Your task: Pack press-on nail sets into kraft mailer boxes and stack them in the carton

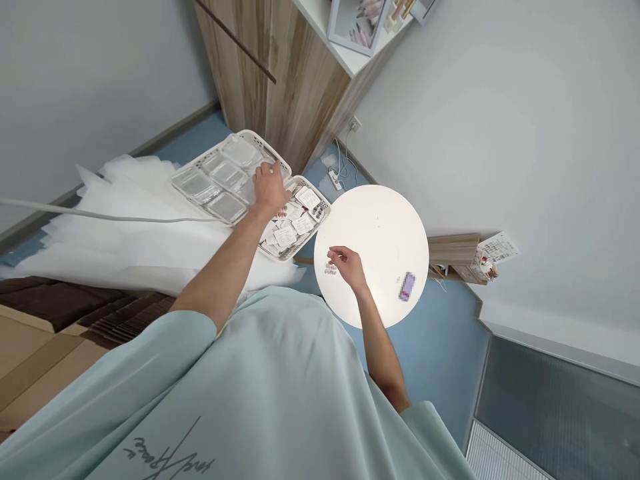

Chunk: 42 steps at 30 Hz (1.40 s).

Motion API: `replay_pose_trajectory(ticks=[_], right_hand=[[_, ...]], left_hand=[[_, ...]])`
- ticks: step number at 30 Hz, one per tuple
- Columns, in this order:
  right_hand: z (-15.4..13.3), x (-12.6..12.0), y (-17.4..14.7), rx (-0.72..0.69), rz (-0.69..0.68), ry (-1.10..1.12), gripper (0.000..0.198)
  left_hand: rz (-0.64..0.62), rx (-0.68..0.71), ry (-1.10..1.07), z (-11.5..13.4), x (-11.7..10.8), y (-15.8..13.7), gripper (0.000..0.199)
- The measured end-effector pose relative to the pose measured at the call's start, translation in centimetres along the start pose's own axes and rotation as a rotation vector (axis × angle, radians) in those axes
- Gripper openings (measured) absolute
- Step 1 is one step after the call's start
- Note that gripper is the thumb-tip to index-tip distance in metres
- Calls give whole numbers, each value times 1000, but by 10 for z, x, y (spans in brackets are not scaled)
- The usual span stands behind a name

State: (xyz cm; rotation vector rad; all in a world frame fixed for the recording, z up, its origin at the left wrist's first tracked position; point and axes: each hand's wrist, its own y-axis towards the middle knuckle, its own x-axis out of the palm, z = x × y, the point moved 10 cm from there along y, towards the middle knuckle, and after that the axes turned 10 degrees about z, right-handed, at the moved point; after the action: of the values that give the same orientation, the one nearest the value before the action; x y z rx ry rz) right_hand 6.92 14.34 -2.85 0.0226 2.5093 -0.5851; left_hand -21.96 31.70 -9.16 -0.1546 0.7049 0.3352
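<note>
My left hand [270, 191] reaches over the compartment of clear plastic packs [227, 175] in a white lattice basket [175, 179]. Its fingers curl downward at the packs' right side; what they grip, if anything, is hidden. Beside that wrist, the other compartment is filled with small white cards [285, 236], some bearing press-on nails. My right hand [349, 267] hovers at the left part of a round white table [377, 227], fingers loosely bent and thumb apart, with no object visible in them. Just under its fingertips lies a small set of press-on nails [330, 269].
A purple blurred item [407, 287] lies at the table's right side. Behind the basket stands a wooden cabinet [280, 100]. White foam sheeting [130, 247] and a cardboard box [40, 360] are on the left. A power strip [335, 179] with cables rests on the floor.
</note>
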Motion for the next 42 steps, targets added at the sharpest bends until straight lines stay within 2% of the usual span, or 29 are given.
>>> replay_pose_trajectory(ticks=[4, 7, 10, 14, 17, 21, 26, 33, 42], right_hand=[[3, -16, -1, -30, 21, 51, 30], [7, -36, -1, -73, 56, 133, 41], [12, -59, -5, -120, 77, 213, 58], [23, -90, -19, -171, 20, 310, 79], [36, -109, -36, -193, -65, 378, 85], [59, -133, -60, -191, -122, 454, 82], [94, -158, -81, -136, -106, 542, 85], [140, -179, -102, -43, -111, 618, 88], [167, -187, -121, -27, -148, 646, 87]], left_hand=[[-81, 65, -234, 35, 19, -49, 106], [-205, 97, -457, 70, 32, -105, 109], [-384, 84, -635, 104, 44, -167, 111], [-505, 52, -731, 136, 51, -231, 109], [-568, 34, -728, 154, 58, -266, 110], [-628, 51, -681, 178, 70, -301, 108], [-723, 54, -672, 205, 93, -338, 108], [-830, 11, -600, 214, 126, -380, 109], [-897, 39, -571, 219, 134, -412, 106]])
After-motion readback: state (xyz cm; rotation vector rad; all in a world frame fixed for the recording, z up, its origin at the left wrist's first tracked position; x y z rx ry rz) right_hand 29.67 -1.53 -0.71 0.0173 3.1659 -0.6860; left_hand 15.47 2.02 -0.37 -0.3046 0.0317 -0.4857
